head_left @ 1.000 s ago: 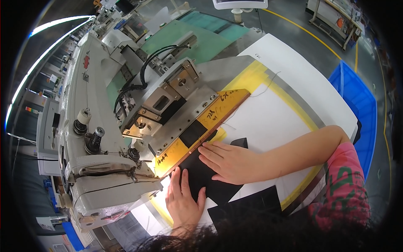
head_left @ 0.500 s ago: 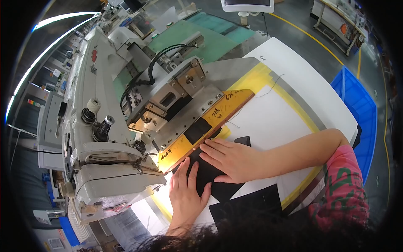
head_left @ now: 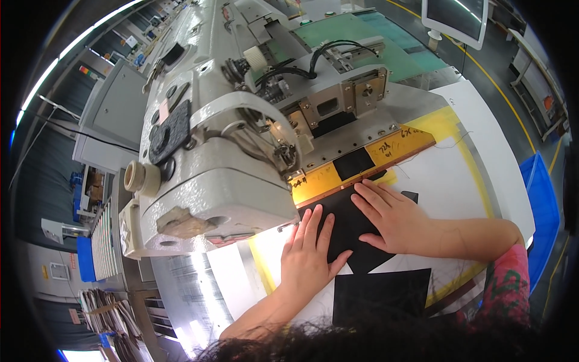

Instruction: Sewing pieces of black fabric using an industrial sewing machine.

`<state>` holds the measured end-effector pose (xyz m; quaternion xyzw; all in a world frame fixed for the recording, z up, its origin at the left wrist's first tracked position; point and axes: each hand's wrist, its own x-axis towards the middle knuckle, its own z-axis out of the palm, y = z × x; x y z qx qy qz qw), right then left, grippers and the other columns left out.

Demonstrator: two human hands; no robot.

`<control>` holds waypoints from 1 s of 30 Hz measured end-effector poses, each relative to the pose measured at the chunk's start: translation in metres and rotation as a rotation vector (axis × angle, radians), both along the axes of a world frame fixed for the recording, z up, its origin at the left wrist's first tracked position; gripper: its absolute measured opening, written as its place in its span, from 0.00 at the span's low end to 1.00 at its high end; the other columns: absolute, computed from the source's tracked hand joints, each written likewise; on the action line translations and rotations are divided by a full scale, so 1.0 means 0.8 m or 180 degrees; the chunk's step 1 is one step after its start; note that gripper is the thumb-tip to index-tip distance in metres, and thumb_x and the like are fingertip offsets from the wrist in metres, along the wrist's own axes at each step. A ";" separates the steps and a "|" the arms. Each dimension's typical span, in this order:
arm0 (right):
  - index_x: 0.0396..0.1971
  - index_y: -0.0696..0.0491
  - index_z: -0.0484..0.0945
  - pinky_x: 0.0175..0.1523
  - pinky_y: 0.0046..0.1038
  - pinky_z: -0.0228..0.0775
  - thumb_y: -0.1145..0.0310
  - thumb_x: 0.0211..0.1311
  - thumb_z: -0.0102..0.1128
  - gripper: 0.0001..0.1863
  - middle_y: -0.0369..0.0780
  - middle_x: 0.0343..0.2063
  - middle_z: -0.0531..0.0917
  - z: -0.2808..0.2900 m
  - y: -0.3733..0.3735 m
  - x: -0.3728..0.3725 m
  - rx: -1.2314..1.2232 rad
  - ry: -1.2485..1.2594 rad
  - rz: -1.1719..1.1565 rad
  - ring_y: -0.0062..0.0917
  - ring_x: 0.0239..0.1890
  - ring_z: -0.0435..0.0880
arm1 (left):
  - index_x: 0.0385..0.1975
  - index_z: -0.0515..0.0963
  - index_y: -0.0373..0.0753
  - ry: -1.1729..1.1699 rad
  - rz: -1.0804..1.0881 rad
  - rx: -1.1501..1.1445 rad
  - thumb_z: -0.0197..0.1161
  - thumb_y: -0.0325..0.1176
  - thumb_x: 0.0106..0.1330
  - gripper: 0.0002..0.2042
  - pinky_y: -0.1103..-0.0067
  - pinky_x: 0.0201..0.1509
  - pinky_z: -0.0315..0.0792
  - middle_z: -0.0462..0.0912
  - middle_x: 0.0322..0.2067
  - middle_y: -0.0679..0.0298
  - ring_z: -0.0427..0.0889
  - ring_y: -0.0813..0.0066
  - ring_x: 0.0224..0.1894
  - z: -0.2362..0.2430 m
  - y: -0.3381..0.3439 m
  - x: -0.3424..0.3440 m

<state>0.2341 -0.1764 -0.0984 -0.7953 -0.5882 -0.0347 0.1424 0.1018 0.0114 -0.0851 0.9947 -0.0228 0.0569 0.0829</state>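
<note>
A black fabric piece lies flat on the white work surface, its far edge against a yellow clamp plate of a sewing machine. My left hand rests on the fabric's left part, fingers stretched toward the plate, close beside the machine head. On the right part lies my right hand, fingers spread, fingertips near the plate's edge. Neither hand grips anything. A second black fabric piece lies nearer to me, partly hidden by dark hair at the lower edge.
Yellow tape borders the white surface. A blue bin stands at the right, beyond the table edge. Behind the clamp are black cables and a green panel. A monitor stands at the back right.
My view has shifted, so the machine and hands appear farther right and more of the machine head shows. Both hands still lie flat on the black fabric by the clamp plate.
</note>
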 end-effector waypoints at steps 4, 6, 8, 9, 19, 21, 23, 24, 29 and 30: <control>0.56 0.67 0.67 0.68 0.41 0.54 0.49 0.58 0.57 0.37 0.57 0.58 0.66 0.002 0.000 -0.001 0.0020 -0.0058 -0.0043 0.47 0.63 0.64 | 0.61 0.67 0.41 -0.0088 0.0054 -0.0076 0.67 0.53 0.53 0.37 0.64 0.68 0.57 0.62 0.64 0.55 0.62 0.59 0.66 -0.003 0.004 0.001; 0.55 0.67 0.68 0.67 0.41 0.55 0.49 0.58 0.57 0.37 0.57 0.58 0.66 0.003 0.000 -0.001 0.0022 -0.0101 -0.0059 0.47 0.62 0.65 | 0.61 0.67 0.42 -0.0186 -0.0026 -0.0028 0.66 0.54 0.53 0.37 0.64 0.66 0.59 0.62 0.64 0.55 0.63 0.58 0.66 -0.003 0.006 0.001; 0.57 0.64 0.67 0.66 0.44 0.56 0.50 0.55 0.61 0.37 0.53 0.59 0.65 0.005 0.000 -0.002 -0.0235 -0.0122 -0.0138 0.46 0.64 0.63 | 0.61 0.67 0.43 -0.0225 -0.0004 0.0080 0.66 0.55 0.53 0.36 0.64 0.65 0.59 0.62 0.64 0.55 0.63 0.57 0.65 -0.003 0.006 0.000; 0.57 0.64 0.67 0.66 0.44 0.56 0.50 0.55 0.61 0.37 0.53 0.59 0.65 0.005 -0.001 -0.002 -0.0092 -0.0191 -0.0119 0.46 0.64 0.63 | 0.61 0.68 0.45 -0.0258 0.0013 0.0186 0.66 0.55 0.53 0.36 0.64 0.64 0.60 0.62 0.64 0.55 0.64 0.56 0.64 -0.002 0.005 -0.001; 0.55 0.67 0.68 0.67 0.39 0.55 0.47 0.57 0.57 0.38 0.55 0.57 0.69 0.007 -0.004 0.008 -0.0065 -0.0169 0.0018 0.45 0.61 0.67 | 0.60 0.69 0.47 -0.0081 0.0112 0.0119 0.68 0.56 0.50 0.37 0.63 0.58 0.66 0.63 0.61 0.55 0.67 0.53 0.61 0.000 0.006 0.000; 0.55 0.67 0.68 0.67 0.39 0.55 0.47 0.58 0.57 0.38 0.55 0.57 0.69 0.009 -0.006 0.011 -0.0069 -0.0146 0.0032 0.45 0.61 0.66 | 0.60 0.69 0.48 -0.0014 0.0095 0.0044 0.68 0.57 0.50 0.37 0.64 0.56 0.69 0.63 0.60 0.55 0.71 0.53 0.57 0.001 0.006 0.001; 0.55 0.68 0.68 0.68 0.40 0.55 0.48 0.58 0.57 0.38 0.55 0.58 0.68 0.009 -0.007 0.013 -0.0220 -0.0056 0.0186 0.45 0.62 0.66 | 0.60 0.69 0.48 -0.0067 0.0134 0.0078 0.68 0.57 0.49 0.37 0.64 0.54 0.69 0.64 0.60 0.55 0.72 0.54 0.56 0.002 0.005 0.001; 0.55 0.68 0.68 0.68 0.40 0.55 0.48 0.58 0.57 0.38 0.55 0.58 0.68 0.009 -0.007 0.014 -0.0100 -0.0127 0.0175 0.45 0.62 0.66 | 0.59 0.70 0.49 0.0175 0.0224 0.0069 0.68 0.58 0.48 0.37 0.65 0.53 0.70 0.64 0.59 0.55 0.74 0.55 0.54 0.003 0.005 0.001; 0.56 0.69 0.67 0.68 0.40 0.54 0.49 0.59 0.56 0.38 0.56 0.59 0.66 0.006 -0.008 0.014 -0.0231 -0.0090 0.0257 0.45 0.64 0.64 | 0.56 0.74 0.46 -0.0273 0.0026 0.0394 0.65 0.60 0.50 0.35 0.70 0.42 0.74 0.69 0.57 0.51 0.81 0.56 0.43 0.006 0.005 0.003; 0.56 0.69 0.66 0.69 0.40 0.53 0.48 0.60 0.55 0.38 0.56 0.59 0.66 0.005 -0.008 0.014 -0.0269 -0.0108 0.0252 0.45 0.64 0.63 | 0.56 0.74 0.46 -0.0184 0.0049 0.0439 0.65 0.60 0.51 0.35 0.71 0.42 0.74 0.69 0.57 0.51 0.81 0.57 0.43 0.006 0.005 0.003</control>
